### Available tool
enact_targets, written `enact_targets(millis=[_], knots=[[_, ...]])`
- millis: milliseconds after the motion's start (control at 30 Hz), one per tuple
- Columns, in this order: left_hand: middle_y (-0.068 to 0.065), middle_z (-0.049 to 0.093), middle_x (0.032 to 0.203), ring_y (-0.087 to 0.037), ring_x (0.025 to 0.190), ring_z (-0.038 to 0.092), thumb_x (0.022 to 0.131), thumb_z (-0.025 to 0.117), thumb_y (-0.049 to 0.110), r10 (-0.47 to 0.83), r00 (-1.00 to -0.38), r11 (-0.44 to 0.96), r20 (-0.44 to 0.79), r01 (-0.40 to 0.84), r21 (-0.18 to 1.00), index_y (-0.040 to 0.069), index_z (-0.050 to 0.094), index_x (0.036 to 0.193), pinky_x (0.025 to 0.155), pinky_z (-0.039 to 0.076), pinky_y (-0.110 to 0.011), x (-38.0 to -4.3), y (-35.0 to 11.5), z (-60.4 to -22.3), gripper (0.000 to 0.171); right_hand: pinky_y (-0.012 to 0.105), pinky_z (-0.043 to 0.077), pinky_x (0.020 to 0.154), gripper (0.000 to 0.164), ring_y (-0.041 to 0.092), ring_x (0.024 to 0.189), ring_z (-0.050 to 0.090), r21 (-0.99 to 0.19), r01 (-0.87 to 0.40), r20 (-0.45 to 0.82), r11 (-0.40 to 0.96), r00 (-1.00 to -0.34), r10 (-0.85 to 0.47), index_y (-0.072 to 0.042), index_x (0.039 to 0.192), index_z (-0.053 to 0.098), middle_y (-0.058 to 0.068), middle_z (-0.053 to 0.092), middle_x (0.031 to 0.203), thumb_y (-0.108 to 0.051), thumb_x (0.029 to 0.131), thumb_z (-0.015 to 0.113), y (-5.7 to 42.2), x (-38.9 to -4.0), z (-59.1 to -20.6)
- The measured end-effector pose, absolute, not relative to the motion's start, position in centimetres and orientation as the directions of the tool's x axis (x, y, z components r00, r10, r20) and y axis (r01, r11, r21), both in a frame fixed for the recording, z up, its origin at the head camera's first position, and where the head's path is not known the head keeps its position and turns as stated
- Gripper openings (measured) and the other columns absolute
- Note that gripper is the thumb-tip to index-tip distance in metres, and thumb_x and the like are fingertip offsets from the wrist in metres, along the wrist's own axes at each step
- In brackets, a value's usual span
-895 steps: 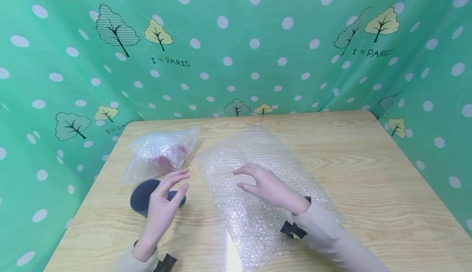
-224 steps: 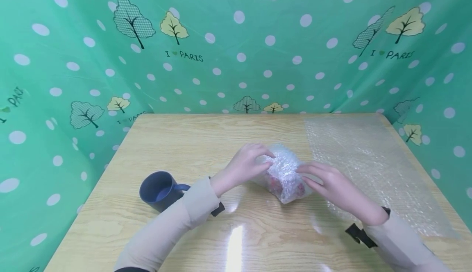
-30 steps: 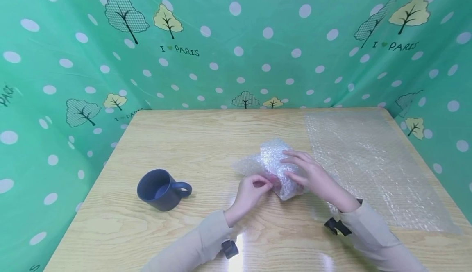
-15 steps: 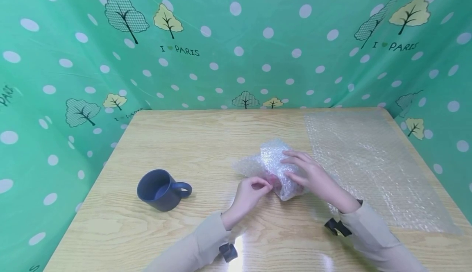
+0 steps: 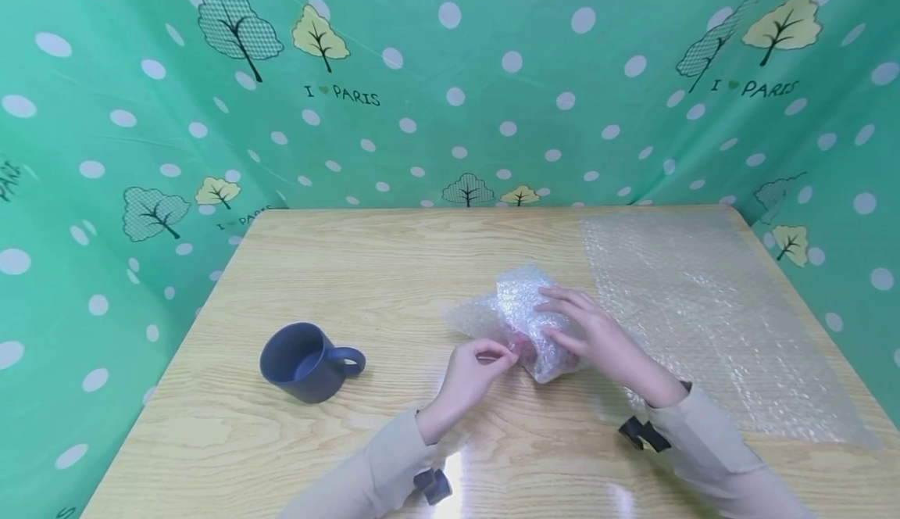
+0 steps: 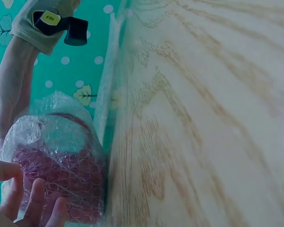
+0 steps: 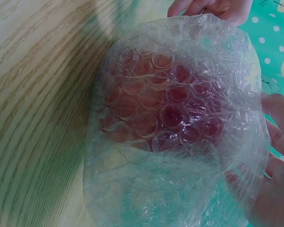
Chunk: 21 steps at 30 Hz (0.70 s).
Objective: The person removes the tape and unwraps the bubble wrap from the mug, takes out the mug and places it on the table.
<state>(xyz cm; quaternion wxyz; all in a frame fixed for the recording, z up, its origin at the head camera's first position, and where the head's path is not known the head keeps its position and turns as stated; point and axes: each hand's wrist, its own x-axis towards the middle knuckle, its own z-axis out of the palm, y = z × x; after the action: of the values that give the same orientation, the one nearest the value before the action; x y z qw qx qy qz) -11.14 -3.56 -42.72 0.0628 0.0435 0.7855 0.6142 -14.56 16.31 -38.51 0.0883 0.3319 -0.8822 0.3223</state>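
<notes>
A bubble-wrap bundle (image 5: 522, 300) sits mid-table, a pinkish-red object showing through its clear bubbles. My left hand (image 5: 469, 374) is at its near left side, thumb and index finger meeting in a pinch on the wrap. In the left wrist view, the left fingers (image 6: 35, 201) lie against the reddish face of the bundle (image 6: 80, 179). From the right, my right hand (image 5: 594, 331) holds the bundle, fingers over its top and thumb lower down. The right wrist view shows right-hand fingers (image 7: 277, 111) along the edge of the wrap (image 7: 189, 189). The object inside is partly hidden by glossy folds.
A dark blue mug (image 5: 309, 363) stands upright at the left of the wooden table (image 5: 232, 433), handle pointing right. A flat bubble-wrap sheet (image 5: 710, 323) covers the table's right side. Green dotted cloth (image 5: 422, 73) hangs behind and at both sides.
The bundle has come from the far left to mid-table, and the sheet from the middle to the right. Over the last second, my left hand shifts slightly left; my right hand stays still.
</notes>
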Motion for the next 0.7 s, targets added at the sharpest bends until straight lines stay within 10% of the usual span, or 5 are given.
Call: enact_targets(millis=[700], knots=[[-0.013, 0.065, 0.085, -0.027, 0.077, 0.06, 0.077, 0.065, 0.007, 0.123, -0.992, 0.201, -0.039, -0.014, 0.98, -0.001, 0.065, 0.084, 0.068, 0.05, -0.019, -10.4, -4.0, -41.7, 0.011, 0.052, 0.035, 0.095, 0.035, 0.033, 0.118, 0.039, -0.498, -0.651, 0.384, 0.573, -0.758, -0.527, -0.005, 0.112, 0.057, 0.014, 0.045, 0.128, -0.01, 0.078, 0.064, 16.3, -14.6, -38.7]])
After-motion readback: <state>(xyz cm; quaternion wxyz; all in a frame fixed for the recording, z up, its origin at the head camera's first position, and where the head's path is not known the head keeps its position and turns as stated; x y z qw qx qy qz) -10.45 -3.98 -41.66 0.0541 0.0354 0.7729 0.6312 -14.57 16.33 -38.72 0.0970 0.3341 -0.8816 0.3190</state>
